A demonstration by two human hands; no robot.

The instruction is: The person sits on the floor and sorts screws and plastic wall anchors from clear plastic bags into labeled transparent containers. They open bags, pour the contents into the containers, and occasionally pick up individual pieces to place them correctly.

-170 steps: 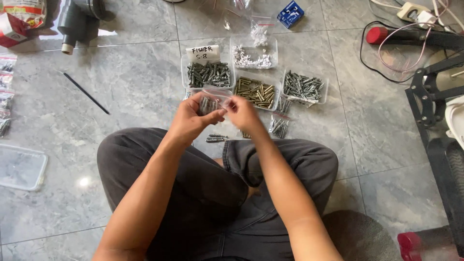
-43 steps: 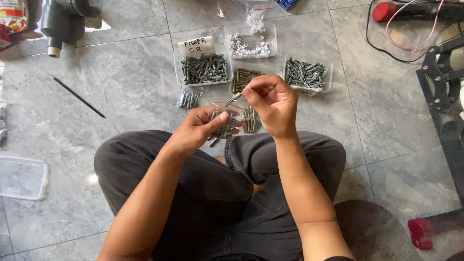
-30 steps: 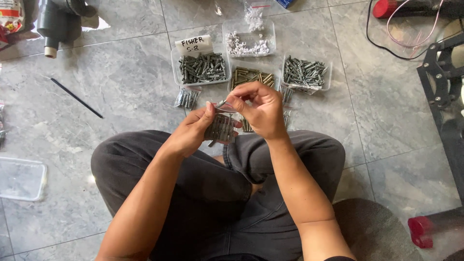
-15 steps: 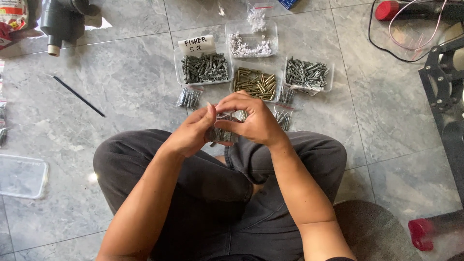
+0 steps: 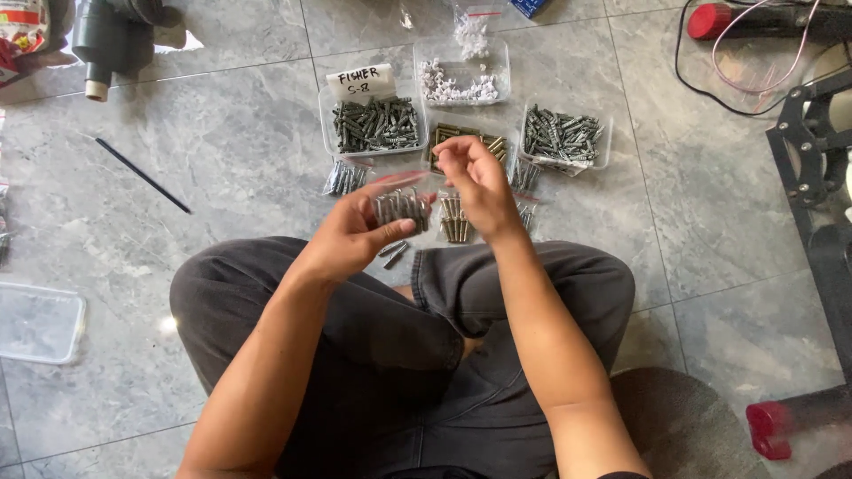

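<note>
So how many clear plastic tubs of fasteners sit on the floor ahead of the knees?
4: grey-plug tub, white-piece tub, brass-coloured tub partly behind the right hand, right-side grey tub.

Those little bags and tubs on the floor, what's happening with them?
A person sits cross-legged on a grey tiled floor. The left hand holds a small clear bag of grey wall plugs, and the right hand pinches at its top edge. Beyond lie open tubs of grey plugs, brass-coloured pieces and white pieces.
</note>
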